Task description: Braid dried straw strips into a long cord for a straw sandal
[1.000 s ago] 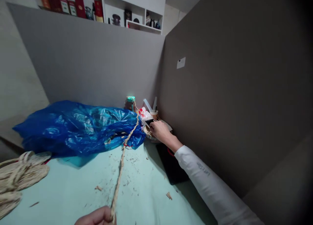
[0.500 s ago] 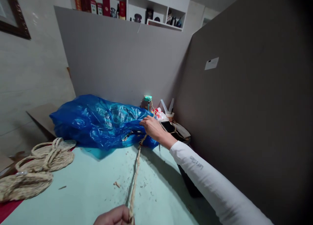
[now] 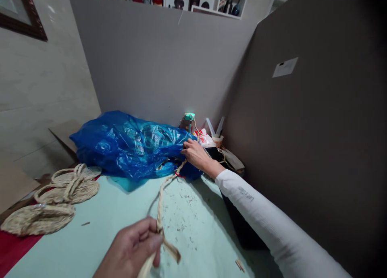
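My left hand point(image 3: 133, 247) is low in the head view, fingers pinched round the near end of a braided straw rope point(image 3: 159, 207). The rope runs away across the pale green tabletop point(image 3: 99, 225) to the blue plastic bag point(image 3: 130, 145) at the back. My right hand point(image 3: 195, 154), in a white sleeve, reaches to the bag's right end, where the rope passes under it. Its fingers are curled at the bag's edge; whether they grip the bag or the rope is hidden.
Woven straw sandals point(image 3: 57, 197) lie at the left on a red cloth. Behind my right hand sit a jar with a teal lid point(image 3: 187, 123), a phone point(image 3: 215, 153) and small clutter. Grey partition walls point(image 3: 302, 121) close the back and right. Straw scraps litter the tabletop.
My right hand moved from the phone and clutter to the blue bag's edge. My left hand rose into view with the rope end, and the rope went slack. The view shifted left.
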The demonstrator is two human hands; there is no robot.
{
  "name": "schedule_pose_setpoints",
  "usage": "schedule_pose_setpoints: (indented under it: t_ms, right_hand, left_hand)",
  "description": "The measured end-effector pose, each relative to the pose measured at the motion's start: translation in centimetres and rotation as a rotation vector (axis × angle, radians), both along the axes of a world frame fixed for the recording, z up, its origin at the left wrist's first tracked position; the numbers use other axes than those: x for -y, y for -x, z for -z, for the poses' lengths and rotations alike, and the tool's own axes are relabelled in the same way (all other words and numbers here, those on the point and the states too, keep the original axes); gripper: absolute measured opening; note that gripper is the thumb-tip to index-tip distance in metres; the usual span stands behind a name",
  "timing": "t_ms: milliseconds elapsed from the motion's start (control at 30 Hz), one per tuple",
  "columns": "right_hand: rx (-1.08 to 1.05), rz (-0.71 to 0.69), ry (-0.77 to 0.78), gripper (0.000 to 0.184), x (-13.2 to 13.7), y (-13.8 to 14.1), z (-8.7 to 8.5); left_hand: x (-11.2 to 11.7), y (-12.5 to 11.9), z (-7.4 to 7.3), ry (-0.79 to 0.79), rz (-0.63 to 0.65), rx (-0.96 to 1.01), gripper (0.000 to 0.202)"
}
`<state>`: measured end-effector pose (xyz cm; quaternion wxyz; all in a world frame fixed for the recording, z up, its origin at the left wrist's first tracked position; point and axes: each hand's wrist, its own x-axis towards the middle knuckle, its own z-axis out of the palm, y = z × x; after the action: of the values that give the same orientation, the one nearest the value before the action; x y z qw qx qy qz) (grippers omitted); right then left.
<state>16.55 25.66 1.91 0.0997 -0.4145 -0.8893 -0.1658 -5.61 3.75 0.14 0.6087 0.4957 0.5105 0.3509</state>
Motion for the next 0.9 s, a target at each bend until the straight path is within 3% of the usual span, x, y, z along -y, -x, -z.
schedule_pose_setpoints:
  t_ms: [133,233,367,700,900]
  right_hand:
    - [-0.008,0.042,-0.005,0.022,-1.5,-0.2,0.6]
    - [-0.011,0.065,-0.021,0.023,-1.8,0.1,0.8]
    - [0.005,0.075,-0.019,0.021,-1.9,0.7,0.9]
    - [0.086,0.109,0.043,0.015,-2.5,2.4,1.9]
    - [0.08,0.152,0.012,0.022,-2.8,3.5,2.1]
  left_hand:
    - [-3.0,-1.4,-1.3,-0.202,0.047,-0.206,0.021]
    - [-5.1,-3.4,-0.4,-0.318,0.109,-0.359,0.018]
    - [-6.7,-5.1,1.6,-0.326,0.165,-0.491,0.016]
    - [-6.5,-5.1,2.4,-0.327,0.231,-0.544,0.02]
    - [-6.7,-5.1,3.1,-0.348,0.224,-0.562,0.019]
